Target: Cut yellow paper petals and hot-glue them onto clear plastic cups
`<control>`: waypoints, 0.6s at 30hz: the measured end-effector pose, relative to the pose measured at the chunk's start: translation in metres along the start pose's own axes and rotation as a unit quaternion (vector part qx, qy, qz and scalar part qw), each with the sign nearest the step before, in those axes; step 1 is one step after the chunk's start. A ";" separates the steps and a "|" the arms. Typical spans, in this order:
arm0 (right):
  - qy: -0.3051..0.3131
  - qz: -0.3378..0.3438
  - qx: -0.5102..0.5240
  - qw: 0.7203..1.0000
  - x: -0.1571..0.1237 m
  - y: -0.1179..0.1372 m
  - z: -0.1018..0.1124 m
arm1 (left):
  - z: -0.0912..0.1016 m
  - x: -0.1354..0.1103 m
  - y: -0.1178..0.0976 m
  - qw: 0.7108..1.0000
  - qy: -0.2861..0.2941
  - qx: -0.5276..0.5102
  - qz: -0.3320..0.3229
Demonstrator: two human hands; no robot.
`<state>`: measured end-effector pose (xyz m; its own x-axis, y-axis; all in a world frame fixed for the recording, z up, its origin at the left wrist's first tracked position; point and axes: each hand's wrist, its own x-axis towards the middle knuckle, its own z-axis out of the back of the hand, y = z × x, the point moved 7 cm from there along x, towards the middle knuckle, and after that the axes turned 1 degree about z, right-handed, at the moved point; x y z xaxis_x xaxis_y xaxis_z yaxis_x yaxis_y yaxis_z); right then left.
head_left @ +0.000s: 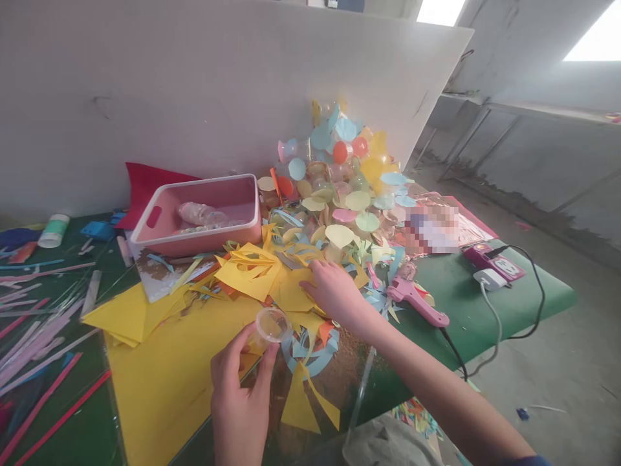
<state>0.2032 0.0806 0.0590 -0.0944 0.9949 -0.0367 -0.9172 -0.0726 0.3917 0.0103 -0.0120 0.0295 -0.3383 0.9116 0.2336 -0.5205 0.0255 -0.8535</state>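
Note:
My left hand [242, 388] is closed around a small clear plastic cup [273, 325], pinched between thumb and fingers, with its round rim facing up. My right hand [334, 291] reaches across to the pile of cut yellow paper [291, 289] and touches it, the thumb apart from the fingers; the fingertips are partly hidden. Below the cup lie light blue paper scraps [315, 356] and a notched yellow piece [299, 408]. To the right of my right hand rests a pink hot glue gun [417, 301] with a black cord.
A pink bin [208, 243] holds clear plastic items. Behind the scraps rises a heap of cups with coloured paper discs [356, 200]. Coloured strips [43, 343] cover the left side. A power strip [499, 264] with cords sits near the table's right edge [548, 294].

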 end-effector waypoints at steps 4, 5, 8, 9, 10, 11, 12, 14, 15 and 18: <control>-0.029 0.004 0.046 0.999 -0.004 -0.006 0.011 | -0.004 -0.002 -0.003 1.000 0.009 -0.005 -0.002; -0.040 0.003 0.067 0.997 -0.008 -0.007 0.016 | -0.005 -0.003 -0.003 1.000 0.012 -0.004 -0.002; -0.065 0.003 0.151 0.986 -0.023 -0.008 0.025 | -0.008 -0.006 -0.006 1.000 0.021 -0.008 -0.001; -0.067 0.005 0.176 0.982 -0.028 -0.008 0.026 | -0.008 -0.008 -0.007 1.000 0.023 -0.011 -0.003; -0.067 0.008 0.193 0.979 -0.032 -0.007 0.026 | -0.009 -0.010 -0.009 1.000 0.025 -0.014 -0.005; -0.065 0.007 0.203 0.977 -0.036 -0.007 0.026 | -0.010 -0.012 -0.012 0.999 0.027 -0.017 -0.009; -0.062 0.001 0.208 0.976 -0.039 -0.007 0.025 | -0.010 -0.014 -0.014 0.999 0.029 -0.021 -0.015; -0.051 -0.012 0.204 0.978 -0.044 -0.007 0.022 | -0.010 -0.018 -0.018 0.999 0.030 -0.028 -0.029; -0.046 -0.012 0.201 0.978 -0.046 -0.007 0.020 | -0.010 -0.020 -0.020 0.998 0.031 -0.029 -0.035; -0.053 0.025 0.216 0.975 -0.054 -0.001 0.021 | -0.009 -0.025 -0.020 0.998 0.035 -0.026 -0.041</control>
<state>0.2176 0.0286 0.0800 -0.0730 0.9943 0.0773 -0.6618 -0.1063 0.7421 0.0365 -0.0310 0.0366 -0.2398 0.9319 0.2720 -0.5028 0.1205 -0.8559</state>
